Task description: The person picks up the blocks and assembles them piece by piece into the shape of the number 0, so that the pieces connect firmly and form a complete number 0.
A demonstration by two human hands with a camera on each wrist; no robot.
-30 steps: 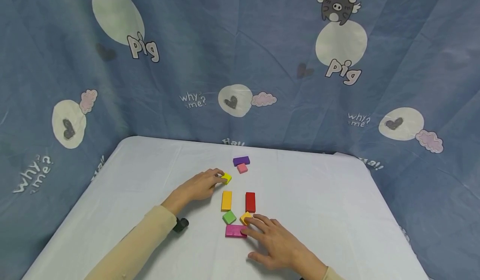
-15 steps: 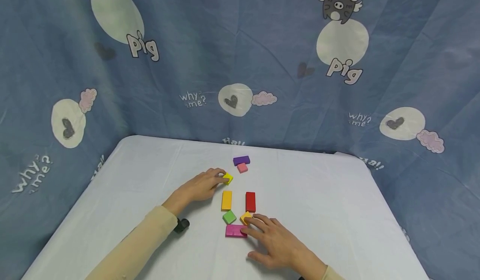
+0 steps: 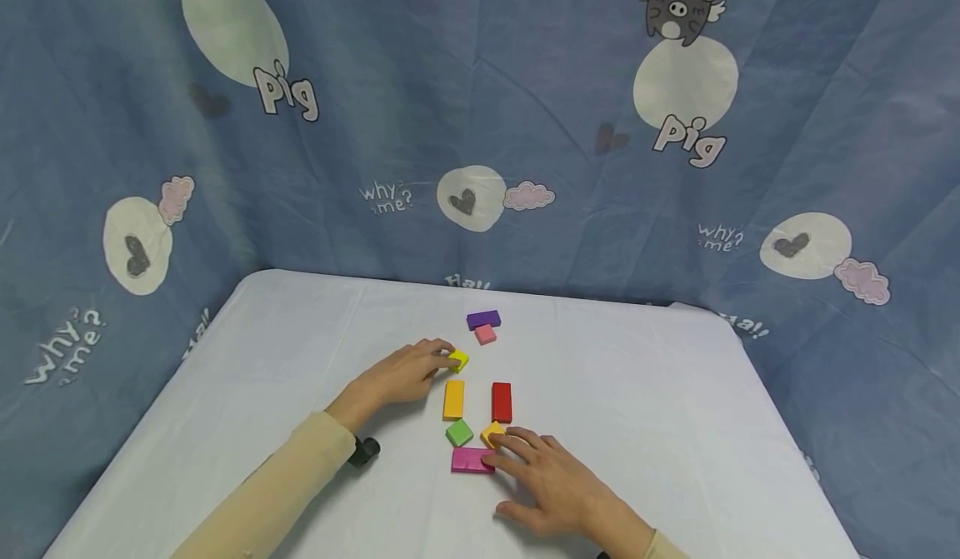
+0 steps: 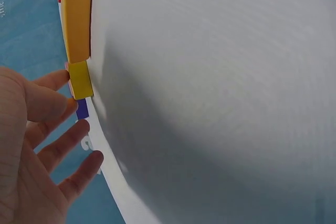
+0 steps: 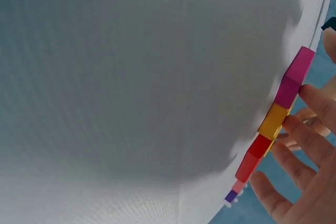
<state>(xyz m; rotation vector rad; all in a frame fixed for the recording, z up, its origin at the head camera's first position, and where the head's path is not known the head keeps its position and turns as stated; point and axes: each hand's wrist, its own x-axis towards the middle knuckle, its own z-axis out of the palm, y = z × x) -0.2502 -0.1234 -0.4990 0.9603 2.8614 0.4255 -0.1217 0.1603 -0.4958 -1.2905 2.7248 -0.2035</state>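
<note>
In the head view my left hand [image 3: 408, 371] reaches in from the left, its fingertips touching a small yellow block [image 3: 460, 361]. That yellow block [image 4: 80, 80] sits just beyond my extended fingers in the left wrist view. My right hand [image 3: 555, 484] is spread at the near right, one fingertip on the end of a magenta block [image 3: 468, 460] and another against a small orange-yellow block [image 3: 491, 432]. The right wrist view has my fingers beside the magenta block [image 5: 296, 77]. A green block [image 3: 459, 433], a long orange block [image 3: 453, 400] and a red block [image 3: 502, 402] lie between the hands.
A purple block [image 3: 483, 320] and a small pink block [image 3: 485, 334] lie farther back, close together. Everything lies on a white-covered table [image 3: 637, 392]. Blue printed cloth [image 3: 375, 126] hangs behind it. A dark device [image 3: 364, 451] shows at my left wrist.
My left fingers have shifted slightly right and nearer, and the small yellow block has slid a little the same way. My right hand and the other blocks look unmoved.
</note>
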